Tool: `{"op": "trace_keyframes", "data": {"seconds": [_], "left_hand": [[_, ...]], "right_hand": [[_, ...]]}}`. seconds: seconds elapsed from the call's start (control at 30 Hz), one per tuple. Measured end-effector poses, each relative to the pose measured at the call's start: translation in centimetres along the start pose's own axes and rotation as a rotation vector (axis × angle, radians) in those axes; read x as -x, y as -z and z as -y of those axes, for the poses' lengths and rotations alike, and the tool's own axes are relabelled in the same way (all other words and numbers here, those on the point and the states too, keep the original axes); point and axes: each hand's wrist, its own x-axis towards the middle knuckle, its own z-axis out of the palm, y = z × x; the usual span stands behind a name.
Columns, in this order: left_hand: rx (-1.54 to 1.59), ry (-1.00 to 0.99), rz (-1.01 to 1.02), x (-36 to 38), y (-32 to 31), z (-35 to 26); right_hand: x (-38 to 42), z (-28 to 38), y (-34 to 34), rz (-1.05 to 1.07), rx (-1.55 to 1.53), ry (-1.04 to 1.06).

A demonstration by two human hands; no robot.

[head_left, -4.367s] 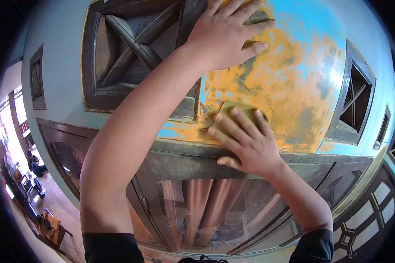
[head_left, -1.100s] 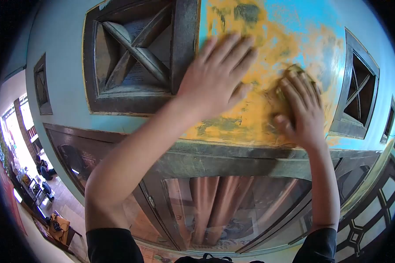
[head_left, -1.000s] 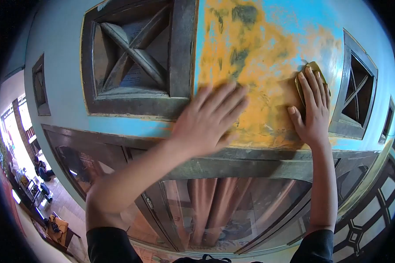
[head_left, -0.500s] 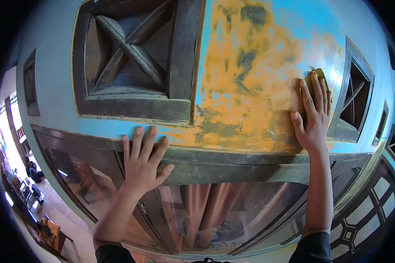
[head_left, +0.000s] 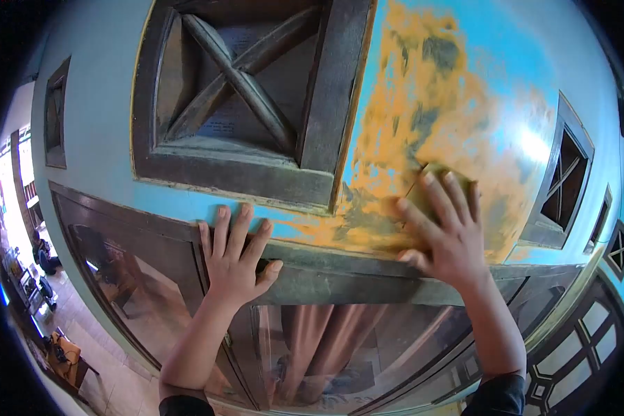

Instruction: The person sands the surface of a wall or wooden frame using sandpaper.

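My right hand (head_left: 454,232) lies over a piece of sandpaper (head_left: 433,168), pressing it flat against the wall; its fingers are stretched over the sheet and cover most of it. Beneath and around it the wall is blue with a large orange patch (head_left: 402,104) marked by dark smudges. To the left, my left hand (head_left: 237,256) is open with fingers spread. Its fingertips rest on the blue strip of wall (head_left: 180,203) below the framed vent, and its palm is over the dark wooden beam (head_left: 340,270). Nothing shows in it.
Upper left is a dark wooden vent (head_left: 236,69) with crossed bars, standing out from the wall. Another crossed vent (head_left: 563,180) sits at right. Below the beam are glass panes with a brown curtain (head_left: 319,347) behind. A tiled floor (head_left: 111,347) and furniture show at far left.
My right hand has slid the sandpaper left and down across the orange patch. My left hand stays on the wall. The view has shifted slightly.
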Motion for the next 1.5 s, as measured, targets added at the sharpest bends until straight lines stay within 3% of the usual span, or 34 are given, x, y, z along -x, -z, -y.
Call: {"op": "trace_keyframes", "data": {"seconds": [0.13, 0.3, 0.4, 0.53, 0.7, 0.8, 0.83, 0.97, 1.07, 1.1, 1.27, 1.37, 1.5], "left_hand": [[-0.012, -0.007, -0.007, 0.2, -0.2, 0.1], [-0.009, -0.012, -0.016, 0.1, -0.1, 0.0], [-0.004, -0.02, -0.049, 0.1, -0.4, 0.1], [0.031, 0.031, -0.05, 0.4, -0.5, 0.0], [0.025, 0.028, -0.051, 0.4, -0.5, 0.0], [0.023, 0.016, -0.066, 0.2, -0.5, 0.2], [0.023, 0.011, -0.069, 0.2, -0.6, 0.2], [0.018, 0.001, -0.073, 0.1, -0.4, 0.1], [0.024, 0.01, -0.062, 0.1, -0.3, 0.1], [0.027, 0.018, -0.052, 0.2, -0.2, -0.1], [0.097, 0.081, -0.041, -0.6, 1.1, -1.5], [0.203, -0.002, -0.053, -2.3, 2.3, -3.5], [0.375, -0.293, -0.04, -6.1, 3.4, -7.8]], "right_hand": [[-3.5, -2.7, 0.6, -0.191, 0.013, -0.197], [-2.1, 2.5, -0.3, -0.039, -0.005, -0.018], [-3.2, 0.0, 0.6, -0.024, 0.0, -0.02], [-5.1, -1.7, 1.0, -0.178, 0.002, -0.135], [-1.7, 1.6, -0.1, 0.008, -0.045, 0.056], [-2.6, -0.5, 0.9, -0.004, -0.045, -0.012], [-2.7, -1.1, 0.9, -0.097, -0.046, -0.067], [-2.8, -1.1, 0.8, -0.131, -0.032, -0.148], [-2.0, -2.3, 0.2, -0.173, -0.161, -0.061], [-1.9, -2.2, 0.2, -0.294, -0.204, -0.012], [0.6, -3.5, 0.1, -0.442, -0.071, 0.046], [2.3, -5.3, 0.2, -0.441, -0.044, 0.03], [3.4, -7.6, 0.3, -0.429, -0.024, 0.01]]}}
